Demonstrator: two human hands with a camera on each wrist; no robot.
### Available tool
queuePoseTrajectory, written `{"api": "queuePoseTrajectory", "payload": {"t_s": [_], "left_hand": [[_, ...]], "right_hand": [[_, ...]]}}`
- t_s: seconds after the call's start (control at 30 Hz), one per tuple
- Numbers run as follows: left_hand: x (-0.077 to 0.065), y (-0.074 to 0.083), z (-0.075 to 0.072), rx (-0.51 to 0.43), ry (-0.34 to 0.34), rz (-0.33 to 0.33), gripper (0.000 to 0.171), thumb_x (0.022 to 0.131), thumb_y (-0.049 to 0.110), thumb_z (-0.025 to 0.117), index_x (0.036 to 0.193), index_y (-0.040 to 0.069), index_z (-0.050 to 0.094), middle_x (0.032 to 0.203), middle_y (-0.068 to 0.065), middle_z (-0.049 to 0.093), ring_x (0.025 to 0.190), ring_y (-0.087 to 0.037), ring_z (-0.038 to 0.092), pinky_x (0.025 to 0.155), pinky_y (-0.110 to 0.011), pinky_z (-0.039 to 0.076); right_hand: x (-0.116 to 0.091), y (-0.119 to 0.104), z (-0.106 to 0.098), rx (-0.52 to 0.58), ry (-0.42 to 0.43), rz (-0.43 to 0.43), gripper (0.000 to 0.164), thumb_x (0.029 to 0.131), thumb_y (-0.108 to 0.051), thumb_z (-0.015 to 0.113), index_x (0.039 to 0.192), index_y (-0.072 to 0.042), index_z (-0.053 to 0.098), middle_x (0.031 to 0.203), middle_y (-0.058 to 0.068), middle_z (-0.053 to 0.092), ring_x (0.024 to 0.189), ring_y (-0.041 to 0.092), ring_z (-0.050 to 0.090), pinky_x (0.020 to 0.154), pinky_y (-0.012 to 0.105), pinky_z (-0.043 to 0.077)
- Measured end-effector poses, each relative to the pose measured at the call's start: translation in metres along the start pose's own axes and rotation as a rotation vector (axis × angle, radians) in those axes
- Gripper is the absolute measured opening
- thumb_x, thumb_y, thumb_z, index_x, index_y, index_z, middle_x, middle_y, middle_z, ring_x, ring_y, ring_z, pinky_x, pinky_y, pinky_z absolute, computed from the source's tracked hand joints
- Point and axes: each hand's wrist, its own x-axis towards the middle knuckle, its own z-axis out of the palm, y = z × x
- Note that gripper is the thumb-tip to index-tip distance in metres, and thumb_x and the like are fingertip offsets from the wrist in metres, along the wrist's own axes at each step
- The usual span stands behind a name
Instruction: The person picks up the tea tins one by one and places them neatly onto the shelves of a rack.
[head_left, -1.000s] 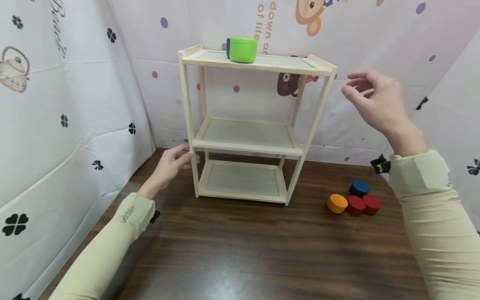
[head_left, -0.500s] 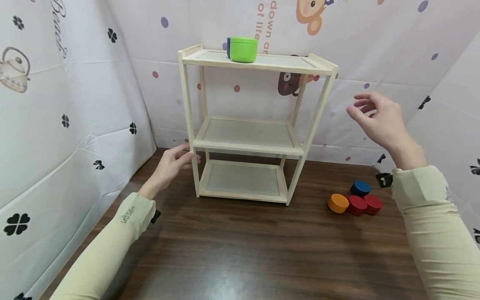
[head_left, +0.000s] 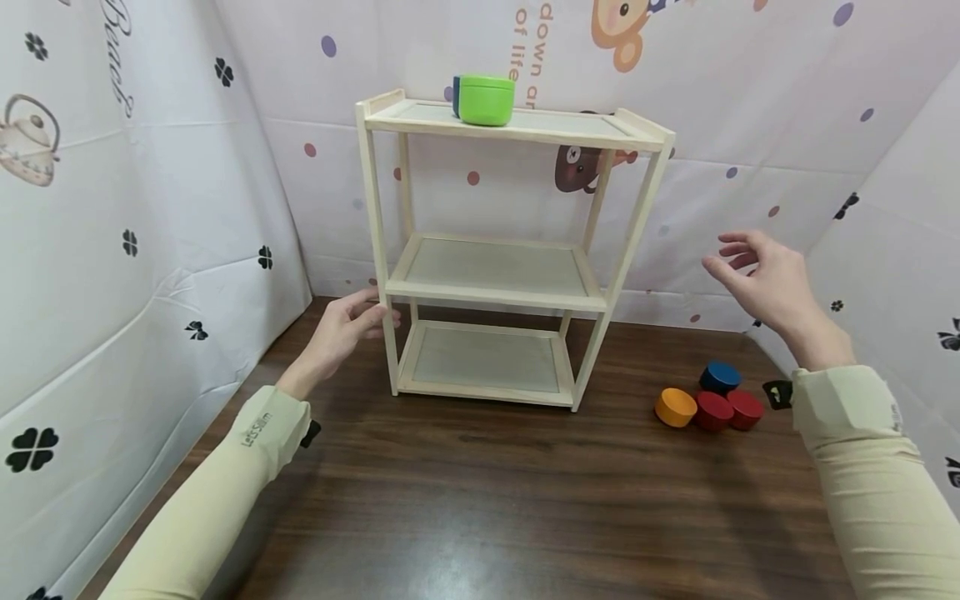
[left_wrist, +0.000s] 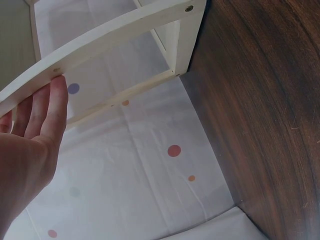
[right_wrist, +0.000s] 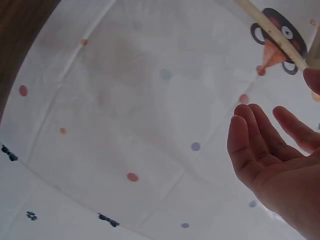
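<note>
A three-tier pale wooden shelf rack stands on the dark wooden table. My left hand holds its front left post just below the middle shelf, with fingertips showing past the post. In the left wrist view, the fingers lie against the white wood. A bright green round block sits on the top shelf, partly hiding a dark blue piece behind it. To the right of the rack, my right hand hovers in the air, fingers loosely bent and holding nothing.
Below my right hand, an orange round block, a blue one and two red ones, a nearer red block and a farther-right red block, are grouped on the table. Printed white cloth surrounds the table's back and sides.
My right hand has come down and slightly to the right, from near the top shelf's height toward the grouped blocks. My left hand keeps its place on the post.
</note>
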Motion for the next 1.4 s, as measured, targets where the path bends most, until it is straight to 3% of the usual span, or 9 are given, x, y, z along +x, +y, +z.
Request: {"api": "queuePoseTrajectory", "payload": {"t_s": [0.43,0.5,0.53,0.6,0.67,0.73,0.77,1.13,1.4], "left_hand": [[0.0,0.0,0.0,-0.019,-0.004,0.012,0.043,0.1,0.021,0.053,0.137,-0.001,0.049,0.095,0.009,0.071,0.102,-0.023,0.069,0.091,-0.041,0.058],[0.0,0.0,0.0,-0.02,-0.004,0.011,0.043,0.1,0.021,0.053,0.137,-0.001,0.049,0.095,0.009,0.071,0.102,-0.022,0.069,0.091,-0.041,0.058],[0.0,0.0,0.0,-0.017,-0.004,0.009,0.043,0.1,0.021,0.053,0.137,-0.001,0.049,0.095,0.009,0.071,0.101,-0.021,0.069,0.091,-0.041,0.058],[-0.001,0.0,0.0,-0.016,-0.004,0.007,0.043,0.1,0.021,0.053,0.137,-0.001,0.048,0.095,0.009,0.071,0.101,-0.018,0.069,0.091,-0.04,0.058],[-0.001,0.001,-0.001,-0.016,-0.002,0.005,0.043,0.1,0.021,0.053,0.137,-0.001,0.048,0.095,0.009,0.071,0.1,-0.017,0.07,0.091,-0.04,0.058],[-0.001,0.0,-0.001,-0.016,0.0,0.004,0.044,0.1,0.021,0.053,0.137,-0.001,0.048,0.095,0.009,0.071,0.1,-0.017,0.07,0.091,-0.039,0.058],[0.0,0.0,-0.001,-0.017,0.0,0.005,0.044,0.1,0.021,0.053,0.137,-0.001,0.048,0.095,0.009,0.071,0.1,-0.017,0.07,0.091,-0.039,0.058],[0.0,0.0,-0.001,-0.013,-0.002,0.009,0.043,0.1,0.021,0.053,0.136,-0.002,0.049,0.101,-0.008,0.073,0.099,-0.017,0.07,0.089,-0.036,0.059],[0.0,0.0,-0.001,-0.015,-0.004,0.004,0.043,0.1,0.021,0.053,0.136,-0.002,0.049,0.1,-0.004,0.073,0.101,-0.021,0.07,0.088,-0.035,0.06]], "right_hand": [[-0.011,0.036,0.011,-0.007,-0.045,0.066,0.068,0.095,-0.047,0.053,0.142,0.0,0.039,0.128,0.032,0.052,0.107,0.044,0.052,0.058,0.003,0.032],[-0.013,0.043,0.013,-0.011,-0.054,0.072,0.069,0.095,-0.047,0.054,0.142,0.001,0.038,0.128,0.033,0.051,0.107,0.045,0.052,0.062,0.013,0.049],[-0.013,0.047,0.014,-0.014,-0.057,0.074,0.069,0.095,-0.047,0.054,0.142,0.002,0.038,0.128,0.033,0.051,0.106,0.046,0.053,0.062,0.013,0.049],[-0.014,0.054,0.017,-0.024,-0.06,0.081,0.07,0.095,-0.047,0.054,0.141,0.002,0.038,0.128,0.034,0.051,0.106,0.046,0.053,0.071,0.031,0.059],[-0.015,0.062,0.02,-0.03,-0.063,0.087,0.069,0.095,-0.047,0.053,0.141,0.004,0.039,0.127,0.035,0.051,0.105,0.046,0.054,0.081,0.053,0.057],[-0.016,0.071,0.024,-0.03,-0.072,0.093,0.069,0.096,-0.046,0.053,0.14,0.006,0.039,0.126,0.036,0.05,0.104,0.048,0.053,0.082,0.055,0.056],[-0.017,0.075,0.026,-0.034,-0.075,0.097,0.07,0.096,-0.046,0.053,0.139,0.007,0.039,0.126,0.037,0.05,0.104,0.048,0.053,0.085,0.065,0.05],[-0.024,0.119,0.045,-0.019,-0.14,0.161,0.072,0.096,-0.048,0.053,0.135,0.011,0.039,0.123,0.04,0.049,0.106,0.052,0.05,0.086,0.067,0.048],[-0.029,0.135,0.054,-0.02,-0.18,0.223,0.072,0.096,-0.048,0.051,0.134,0.012,0.037,0.125,0.041,0.046,0.108,0.055,0.048,0.086,0.067,0.047]]}}
